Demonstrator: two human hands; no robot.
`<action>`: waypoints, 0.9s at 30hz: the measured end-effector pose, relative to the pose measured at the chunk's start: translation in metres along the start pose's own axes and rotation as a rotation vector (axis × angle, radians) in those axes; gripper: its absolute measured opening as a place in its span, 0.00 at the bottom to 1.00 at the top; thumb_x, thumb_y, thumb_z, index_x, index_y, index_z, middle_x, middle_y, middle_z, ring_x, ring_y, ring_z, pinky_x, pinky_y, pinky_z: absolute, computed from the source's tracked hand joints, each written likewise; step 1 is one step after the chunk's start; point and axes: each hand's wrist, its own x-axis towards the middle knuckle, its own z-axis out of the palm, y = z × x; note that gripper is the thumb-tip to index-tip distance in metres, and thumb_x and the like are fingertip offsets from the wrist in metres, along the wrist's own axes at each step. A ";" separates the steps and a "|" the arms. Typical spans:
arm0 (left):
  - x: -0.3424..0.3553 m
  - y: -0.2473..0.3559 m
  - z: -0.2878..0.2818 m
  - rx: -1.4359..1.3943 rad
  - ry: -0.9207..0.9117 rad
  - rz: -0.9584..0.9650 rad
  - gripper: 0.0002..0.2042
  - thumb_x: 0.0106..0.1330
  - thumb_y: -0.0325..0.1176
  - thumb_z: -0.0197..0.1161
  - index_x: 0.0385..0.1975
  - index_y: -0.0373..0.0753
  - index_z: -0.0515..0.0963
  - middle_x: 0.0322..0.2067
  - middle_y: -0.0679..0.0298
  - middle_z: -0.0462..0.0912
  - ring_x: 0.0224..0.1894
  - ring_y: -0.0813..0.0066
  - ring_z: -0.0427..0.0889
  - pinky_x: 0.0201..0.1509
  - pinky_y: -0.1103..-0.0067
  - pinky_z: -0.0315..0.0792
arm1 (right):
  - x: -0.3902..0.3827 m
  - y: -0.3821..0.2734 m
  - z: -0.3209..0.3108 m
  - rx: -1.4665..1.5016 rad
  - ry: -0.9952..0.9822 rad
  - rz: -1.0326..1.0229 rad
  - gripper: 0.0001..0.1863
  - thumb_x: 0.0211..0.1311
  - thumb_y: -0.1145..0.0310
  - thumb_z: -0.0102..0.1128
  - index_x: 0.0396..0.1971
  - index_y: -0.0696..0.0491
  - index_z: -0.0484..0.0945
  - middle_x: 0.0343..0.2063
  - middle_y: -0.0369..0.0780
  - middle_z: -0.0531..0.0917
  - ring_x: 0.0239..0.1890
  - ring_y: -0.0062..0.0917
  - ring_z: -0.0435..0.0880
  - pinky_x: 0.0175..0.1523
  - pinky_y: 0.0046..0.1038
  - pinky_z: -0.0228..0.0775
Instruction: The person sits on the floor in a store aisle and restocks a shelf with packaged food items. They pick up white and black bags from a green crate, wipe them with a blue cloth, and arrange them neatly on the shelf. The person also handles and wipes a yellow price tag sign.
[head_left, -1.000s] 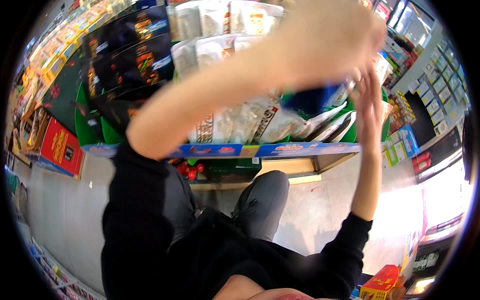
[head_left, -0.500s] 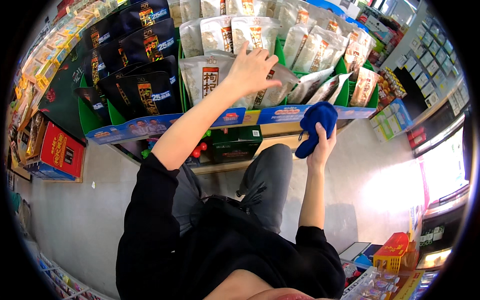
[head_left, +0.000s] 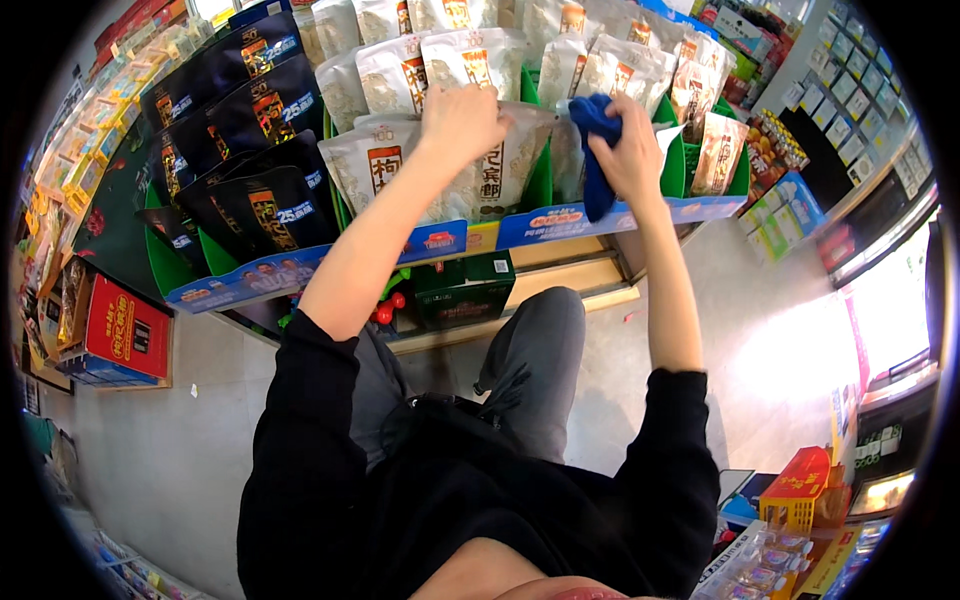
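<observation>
My left hand (head_left: pixel 462 125) is closed, fingers curled over the top edge of a silver-white pouch (head_left: pixel 512 180) in the front row of the rack. Just left of it another silver-white pouch (head_left: pixel 365 175) leans the same way. A crumpled blue cloth (head_left: pixel 598 165) hangs from my right hand (head_left: pixel 632 150), which is closed around it. The cloth lies in front of the pouches right of a green divider (head_left: pixel 541 178) and partly hides them. My left fingertips are partly hidden.
The green rack has a blue printed front strip (head_left: pixel 560 225). Dark blue pouches (head_left: pixel 265 210) fill its left side; a brownish pouch (head_left: pixel 718 155) stands at the right end. Below are a dark green box (head_left: pixel 465 290) and a wooden ledge (head_left: pixel 570 300). A red carton (head_left: pixel 125 330) stands at left.
My right hand has carried the blue cloth up and left, from below the rack's front strip to the pouches. My left hand has shifted slightly left, and its spread fingers have curled at the pouch top.
</observation>
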 end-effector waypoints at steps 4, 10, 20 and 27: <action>-0.001 -0.008 -0.002 -0.090 0.001 0.018 0.22 0.59 0.51 0.58 0.34 0.35 0.79 0.25 0.52 0.82 0.32 0.55 0.82 0.34 0.64 0.75 | 0.028 0.019 0.004 -0.055 -0.457 0.055 0.19 0.44 0.63 0.61 0.37 0.53 0.71 0.41 0.45 0.78 0.45 0.40 0.76 0.47 0.38 0.69; 0.007 -0.026 0.000 -0.080 -0.017 -0.056 0.19 0.58 0.49 0.58 0.27 0.36 0.82 0.26 0.53 0.83 0.32 0.57 0.83 0.34 0.65 0.76 | 0.021 -0.001 -0.007 -0.148 -0.508 -0.063 0.15 0.42 0.65 0.60 0.32 0.55 0.72 0.30 0.44 0.79 0.41 0.40 0.76 0.42 0.38 0.70; 0.017 -0.006 0.008 0.028 -0.033 0.058 0.24 0.62 0.54 0.54 0.41 0.37 0.77 0.38 0.52 0.81 0.45 0.59 0.80 0.49 0.63 0.70 | 0.001 -0.026 0.001 -0.133 -0.246 -0.146 0.17 0.40 0.73 0.62 0.32 0.53 0.68 0.47 0.43 0.75 0.52 0.39 0.73 0.49 0.36 0.70; -0.091 -0.016 0.000 -0.248 0.598 0.236 0.18 0.57 0.38 0.64 0.46 0.40 0.73 0.48 0.59 0.74 0.55 0.60 0.70 0.62 0.62 0.58 | -0.111 -0.068 0.003 0.197 0.392 -0.105 0.16 0.48 0.75 0.63 0.35 0.56 0.67 0.48 0.55 0.74 0.49 0.46 0.74 0.57 0.42 0.63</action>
